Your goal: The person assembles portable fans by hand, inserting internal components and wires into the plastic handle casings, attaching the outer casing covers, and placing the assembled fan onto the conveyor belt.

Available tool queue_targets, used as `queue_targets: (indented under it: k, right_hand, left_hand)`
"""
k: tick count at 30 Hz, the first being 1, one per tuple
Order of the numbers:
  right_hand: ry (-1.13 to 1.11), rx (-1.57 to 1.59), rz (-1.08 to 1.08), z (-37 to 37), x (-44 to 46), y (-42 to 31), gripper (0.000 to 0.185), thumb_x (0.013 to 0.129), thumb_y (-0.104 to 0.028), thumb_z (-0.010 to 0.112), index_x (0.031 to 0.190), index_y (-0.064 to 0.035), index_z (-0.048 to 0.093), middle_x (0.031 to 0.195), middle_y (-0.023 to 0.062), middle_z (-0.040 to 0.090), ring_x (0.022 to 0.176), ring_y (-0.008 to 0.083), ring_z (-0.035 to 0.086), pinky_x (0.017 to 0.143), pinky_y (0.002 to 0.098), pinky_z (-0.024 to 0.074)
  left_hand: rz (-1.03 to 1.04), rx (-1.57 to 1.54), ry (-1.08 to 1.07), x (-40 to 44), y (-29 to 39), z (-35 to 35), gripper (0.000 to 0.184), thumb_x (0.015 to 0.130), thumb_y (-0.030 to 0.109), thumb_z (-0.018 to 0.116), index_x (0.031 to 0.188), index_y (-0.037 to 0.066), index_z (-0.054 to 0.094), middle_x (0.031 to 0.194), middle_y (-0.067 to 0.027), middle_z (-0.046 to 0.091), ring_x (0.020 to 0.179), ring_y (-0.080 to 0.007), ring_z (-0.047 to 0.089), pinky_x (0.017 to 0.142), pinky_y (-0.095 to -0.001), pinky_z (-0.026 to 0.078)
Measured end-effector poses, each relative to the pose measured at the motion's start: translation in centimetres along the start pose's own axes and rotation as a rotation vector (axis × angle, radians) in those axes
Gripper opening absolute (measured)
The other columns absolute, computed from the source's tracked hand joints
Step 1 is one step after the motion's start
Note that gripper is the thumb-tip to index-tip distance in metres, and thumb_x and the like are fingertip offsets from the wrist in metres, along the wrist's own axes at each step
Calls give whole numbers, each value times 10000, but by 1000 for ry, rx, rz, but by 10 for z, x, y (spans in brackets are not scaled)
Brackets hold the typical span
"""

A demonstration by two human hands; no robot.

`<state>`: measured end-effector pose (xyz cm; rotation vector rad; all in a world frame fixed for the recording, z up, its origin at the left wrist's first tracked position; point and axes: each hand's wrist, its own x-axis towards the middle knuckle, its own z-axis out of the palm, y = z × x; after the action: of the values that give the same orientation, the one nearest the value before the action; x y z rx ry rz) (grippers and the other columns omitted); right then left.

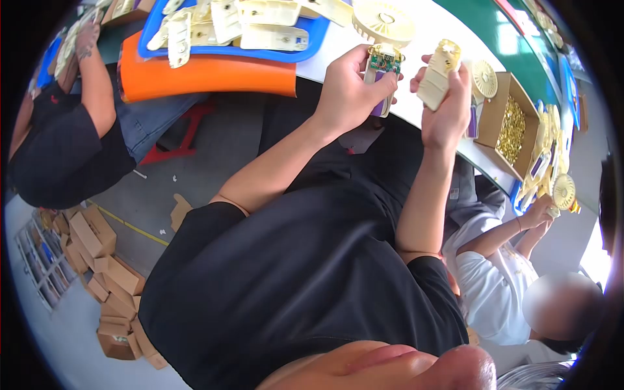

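My left hand (351,91) is closed around a cream plastic housing that carries a green circuit board (385,62) and a purple part (377,97); the thumb lies across its front. Held up in my right hand (447,117) is a cream plastic handle shell (439,75), tilted, with the fingers wrapped round it. The two pieces are apart. Just beyond my left hand, a round cream fan head with a slotted grille (383,23) rests on the white table (331,45). A second round fan head (483,79) lies beside my right hand.
A blue tray (318,49) with several cream shells stands at the upper left, above an orange panel (208,75). To the right is a cardboard box (487,133) of small gold-coloured parts (512,130). Co-workers sit on both sides; cardboard boxes (97,234) lie on the floor.
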<state>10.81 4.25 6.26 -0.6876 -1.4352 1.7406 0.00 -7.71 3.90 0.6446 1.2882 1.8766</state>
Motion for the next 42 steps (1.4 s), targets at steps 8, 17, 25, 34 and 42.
queue_targets:
  k: [8, 17, 25, 34, 42]
  right_hand:
    - [82, -462, -151, -10, -56, -2, 450, 933, -124, 765, 1344, -13, 617, 1224, 117, 635, 1030, 158, 652, 837, 289, 539]
    - [218, -613, -252, -10, -68, 24, 459, 901, -133, 791, 1333, -48, 659, 1206, 95, 618, 1016, 176, 605, 865, 310, 501]
    - [306, -488, -274, -16, -61, 37, 424, 930, -115, 762, 1334, -38, 660, 1259, 110, 584, 1134, 187, 559, 939, 311, 463]
    - [330, -710, -439, -21, -56, 34, 474, 851, -88, 819, 1304, -63, 682, 1194, 132, 587, 1098, 253, 594, 949, 354, 496]
    - [358, -775, -492, -16, -59, 25, 489, 812, -60, 834, 1286, -107, 728, 1052, 45, 577, 956, 170, 528, 819, 279, 465]
  left_hand:
    - [199, 175, -24, 9, -28, 23, 300, 949, 6, 668, 1234, -59, 598, 1060, -92, 736, 860, -109, 713, 692, -263, 597]
    - [26, -33, -75, 0, -37, 39, 305, 992, 118, 680, 1245, -36, 607, 1026, -88, 743, 848, -92, 695, 615, -245, 556]
    - [67, 76, -236, 0, -46, 40, 415, 1073, 138, 522, 1441, -45, 467, 1069, -105, 706, 886, -112, 661, 728, -267, 543]
    - [-51, -341, -292, -7, -38, 45, 502, 1069, 126, 417, 1529, -66, 360, 1342, -153, 600, 1186, -176, 604, 997, -305, 493]
    - [42, -204, -271, -7, -39, 51, 492, 1085, 217, 502, 1482, -64, 432, 1340, -113, 609, 1196, -138, 597, 1000, -279, 493]
